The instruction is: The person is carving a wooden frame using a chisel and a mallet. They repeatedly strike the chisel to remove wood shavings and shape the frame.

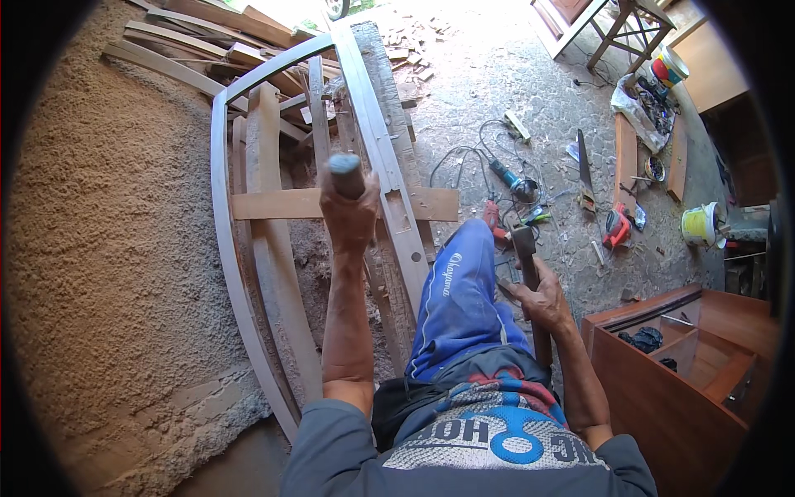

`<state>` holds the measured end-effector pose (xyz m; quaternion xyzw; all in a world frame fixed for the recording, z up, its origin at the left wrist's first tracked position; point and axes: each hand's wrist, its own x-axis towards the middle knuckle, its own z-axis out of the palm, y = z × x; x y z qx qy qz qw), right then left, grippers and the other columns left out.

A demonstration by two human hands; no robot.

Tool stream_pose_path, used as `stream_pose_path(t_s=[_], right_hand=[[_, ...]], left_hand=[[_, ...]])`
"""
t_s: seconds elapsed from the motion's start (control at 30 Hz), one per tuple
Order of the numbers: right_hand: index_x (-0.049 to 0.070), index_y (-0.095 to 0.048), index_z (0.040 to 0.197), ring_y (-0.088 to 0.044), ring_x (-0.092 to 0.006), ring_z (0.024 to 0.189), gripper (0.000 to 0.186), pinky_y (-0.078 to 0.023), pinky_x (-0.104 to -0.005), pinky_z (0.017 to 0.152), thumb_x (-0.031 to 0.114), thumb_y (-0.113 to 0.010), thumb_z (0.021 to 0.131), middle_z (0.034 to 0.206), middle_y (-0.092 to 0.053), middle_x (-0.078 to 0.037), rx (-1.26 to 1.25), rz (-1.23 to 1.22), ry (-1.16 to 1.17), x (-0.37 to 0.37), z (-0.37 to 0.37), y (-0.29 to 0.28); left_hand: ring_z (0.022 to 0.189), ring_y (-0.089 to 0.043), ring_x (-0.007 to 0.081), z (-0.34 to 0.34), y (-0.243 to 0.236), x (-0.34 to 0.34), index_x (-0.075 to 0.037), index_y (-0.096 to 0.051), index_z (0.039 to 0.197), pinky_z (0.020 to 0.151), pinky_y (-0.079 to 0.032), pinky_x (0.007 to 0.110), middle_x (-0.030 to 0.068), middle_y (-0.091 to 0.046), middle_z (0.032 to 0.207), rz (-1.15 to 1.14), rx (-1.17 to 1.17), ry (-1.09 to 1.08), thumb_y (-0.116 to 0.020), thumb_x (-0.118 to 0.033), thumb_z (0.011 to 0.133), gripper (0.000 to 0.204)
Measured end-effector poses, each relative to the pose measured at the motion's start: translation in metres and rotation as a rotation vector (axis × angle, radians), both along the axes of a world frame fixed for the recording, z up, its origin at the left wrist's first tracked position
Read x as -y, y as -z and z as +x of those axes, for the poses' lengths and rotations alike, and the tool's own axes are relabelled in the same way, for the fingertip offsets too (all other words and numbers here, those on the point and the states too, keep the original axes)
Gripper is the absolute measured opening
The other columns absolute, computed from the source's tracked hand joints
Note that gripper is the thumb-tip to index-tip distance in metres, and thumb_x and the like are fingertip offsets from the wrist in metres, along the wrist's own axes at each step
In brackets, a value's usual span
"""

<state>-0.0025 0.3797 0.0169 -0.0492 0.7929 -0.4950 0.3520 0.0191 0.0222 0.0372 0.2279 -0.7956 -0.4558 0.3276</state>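
My left hand [349,217] is closed in a fist around what looks like a chisel [346,176], its thick round handle upright with the pale blue-grey end on top; its blade is hidden under my fist. This hand is above a wooden crosspiece [277,205], just left of the straight rail of a curved wooden frame [370,103]. Slots and a round dark hole show in that rail. Over by my right thigh, my right hand [546,300] grips a long dark hammer-like tool [525,244], its wide end pointing away from me.
Sawdust [116,207] is heaped at left, with wood strips [199,41] behind the frame. On the stone floor are a teal power tool [515,180] with a cord, a handsaw [585,170] and a red tool [616,226]. A brown wooden cabinet [654,398] stands right; buckets [700,225] are beyond.
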Motion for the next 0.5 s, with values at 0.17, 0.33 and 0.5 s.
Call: stream_pose_path(t_s=[0.17,0.33,0.5], right_hand=[[0.002,-0.056,0.127,-0.072,-0.0354,0.09,0.045,-0.055,-0.0464,0.075,0.02,-0.065,0.088,0.093,-0.07,-0.022,-0.408,0.069,-0.185,0.014,-0.037,0.034],[0.007,-0.057,0.116,-0.07,-0.0434,0.095,0.032,-0.057,-0.0529,0.081,0.008,-0.058,0.084,0.1,-0.071,-0.023,-0.77,0.419,-0.574,0.079,-0.137,0.045],[0.011,-0.061,0.121,-0.07,-0.0363,0.107,0.039,-0.057,-0.0491,0.085,0.005,-0.062,0.082,0.115,-0.071,-0.018,-0.744,0.608,-0.616,0.13,-0.207,0.091]], left_hand=[[0.09,-0.073,0.0401,0.038,0.055,-0.021,-0.001,-0.066,0.097,0.078,-0.058,0.05,0.0257,-0.073,0.095,-0.159,0.837,0.015,-0.077,-0.041,0.083,0.043],[0.102,-0.069,0.0431,0.125,0.134,-0.054,-0.005,-0.067,0.111,0.087,-0.054,0.052,0.0236,-0.072,0.106,0.047,0.921,0.23,-0.08,-0.036,0.077,0.048],[0.105,-0.066,0.0508,0.116,0.133,-0.086,-0.003,-0.054,0.126,0.091,-0.052,0.056,0.0334,-0.069,0.108,0.034,1.01,0.186,-0.08,-0.053,0.079,0.074]])
